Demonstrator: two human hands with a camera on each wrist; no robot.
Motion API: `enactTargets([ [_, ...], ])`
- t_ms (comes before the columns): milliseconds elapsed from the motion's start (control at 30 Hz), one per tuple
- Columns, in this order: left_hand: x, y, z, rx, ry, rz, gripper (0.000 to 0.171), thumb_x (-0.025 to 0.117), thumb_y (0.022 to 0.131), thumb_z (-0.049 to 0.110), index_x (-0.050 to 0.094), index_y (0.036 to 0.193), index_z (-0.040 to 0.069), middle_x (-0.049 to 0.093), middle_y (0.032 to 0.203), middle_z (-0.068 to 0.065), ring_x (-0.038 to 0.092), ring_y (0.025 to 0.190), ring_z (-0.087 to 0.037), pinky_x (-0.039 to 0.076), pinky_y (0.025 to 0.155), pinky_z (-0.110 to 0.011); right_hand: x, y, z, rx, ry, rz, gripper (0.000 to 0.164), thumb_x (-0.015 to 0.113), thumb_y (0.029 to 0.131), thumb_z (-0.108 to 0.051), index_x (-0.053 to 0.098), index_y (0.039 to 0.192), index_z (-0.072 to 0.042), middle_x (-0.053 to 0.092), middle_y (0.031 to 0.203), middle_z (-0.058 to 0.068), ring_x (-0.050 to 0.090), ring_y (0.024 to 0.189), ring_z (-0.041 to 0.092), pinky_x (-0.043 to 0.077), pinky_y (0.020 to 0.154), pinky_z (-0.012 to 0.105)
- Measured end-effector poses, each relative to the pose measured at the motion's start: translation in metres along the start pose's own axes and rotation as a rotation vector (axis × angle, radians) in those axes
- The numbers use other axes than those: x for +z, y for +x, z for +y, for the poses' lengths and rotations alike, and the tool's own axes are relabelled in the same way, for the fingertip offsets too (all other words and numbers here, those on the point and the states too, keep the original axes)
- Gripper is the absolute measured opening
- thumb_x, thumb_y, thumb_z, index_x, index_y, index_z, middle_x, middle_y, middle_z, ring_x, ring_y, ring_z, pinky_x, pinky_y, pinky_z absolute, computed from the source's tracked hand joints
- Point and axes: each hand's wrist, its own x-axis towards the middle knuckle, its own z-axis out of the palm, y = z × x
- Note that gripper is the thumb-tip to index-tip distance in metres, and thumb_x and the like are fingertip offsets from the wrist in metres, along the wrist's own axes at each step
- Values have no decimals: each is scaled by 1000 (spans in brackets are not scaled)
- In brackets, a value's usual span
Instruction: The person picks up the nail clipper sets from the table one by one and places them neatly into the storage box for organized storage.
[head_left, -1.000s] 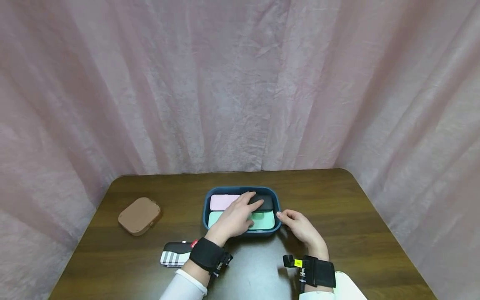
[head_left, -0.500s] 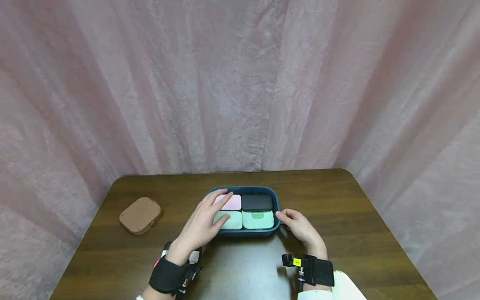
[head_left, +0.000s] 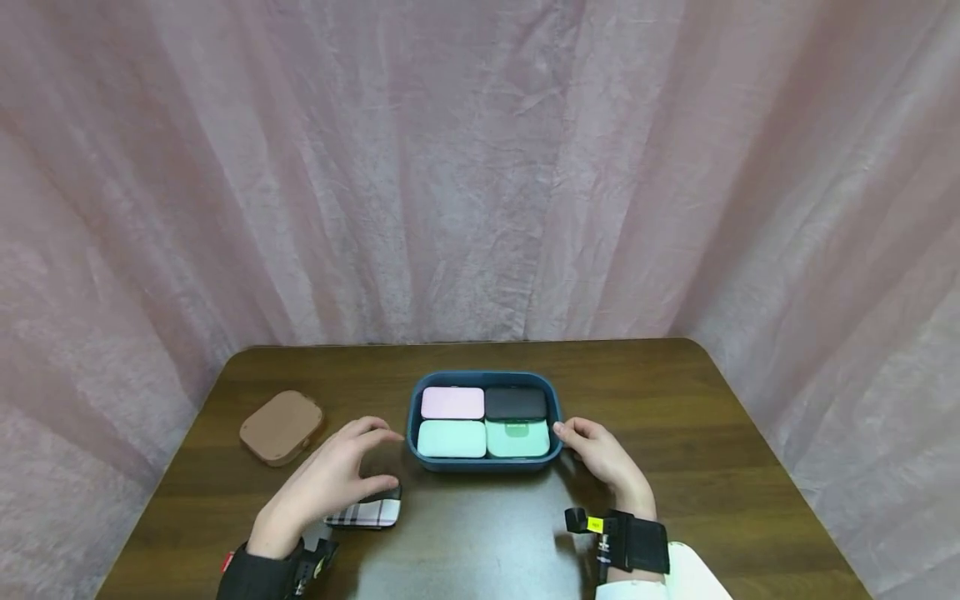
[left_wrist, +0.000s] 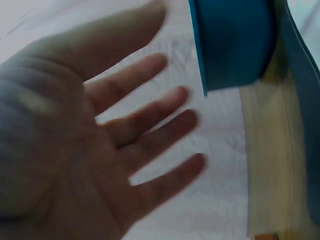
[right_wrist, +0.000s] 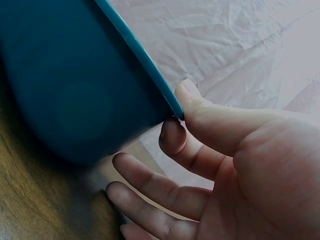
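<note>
A blue rectangular basket (head_left: pixel 491 467) stands mid-table in the head view. Four-cornered flat cases fill it: a pink one (head_left: pixel 452 403), a black one (head_left: pixel 516 404) and two mint-green ones, left (head_left: pixel 452 439) and right (head_left: pixel 517 439). My right hand (head_left: pixel 600 454) pinches the basket's right rim (right_wrist: pixel 145 62) between thumb and forefinger. With fingers spread and nothing held, my left hand (head_left: pixel 330 475) hovers left of the basket. Beneath it, a black-and-plaid case (head_left: pixel 365 512) is partly covered by the hand. The left palm (left_wrist: pixel 75 150) faces the basket wall (left_wrist: pixel 235 45), apart from it.
A tan case (head_left: pixel 281 427) with rounded corners lies on the left of the wooden table (head_left: pixel 645 392). Behind the table's back edge hangs a pink curtain (head_left: pixel 480 167). Each wrist wears a black strap, the right one (head_left: pixel 637 543) having a yellow tag.
From over the black case in the basket, my left hand has swung left, out past the rim to the plaid case. My right hand stays at the basket's right rim.
</note>
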Motion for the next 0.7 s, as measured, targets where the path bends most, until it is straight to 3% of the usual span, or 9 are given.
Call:
enactTargets([
  [133, -1, -7, -4, -88, -40, -140, 53, 97, 80, 25, 71, 125, 14, 61, 122, 1, 62, 106, -23, 53, 87, -41, -5, -2, 2, 2, 4, 0, 36, 62, 109, -40, 68, 104, -5, 57, 97, 9, 53, 98, 27, 39, 83, 41],
  [367, 8, -9, 1, -204, -78, -306, 72, 104, 65, 27, 68, 126, 12, 57, 117, -1, 55, 103, -23, 51, 84, -43, -10, -8, 5, -6, 12, 5, 36, 62, 109, -39, 66, 102, -3, 54, 91, 7, 53, 93, 25, 37, 81, 39],
  [533, 13, -4, 6, -277, -53, -345, 72, 107, 57, 19, 68, 117, 17, 54, 108, -1, 51, 102, -24, 49, 87, -51, -12, -8, 5, -10, 20, 17, 37, 61, 109, -40, 66, 104, -4, 55, 93, 10, 53, 93, 26, 37, 81, 39],
  [700, 18, -2, 10, -378, 32, -347, 74, 108, 51, 12, 67, 112, 19, 54, 108, -3, 50, 105, -28, 46, 91, -60, -15, -8, 6, 5, 6, 19, 36, 60, 110, -39, 67, 107, -4, 57, 97, 10, 54, 97, 27, 39, 83, 40],
])
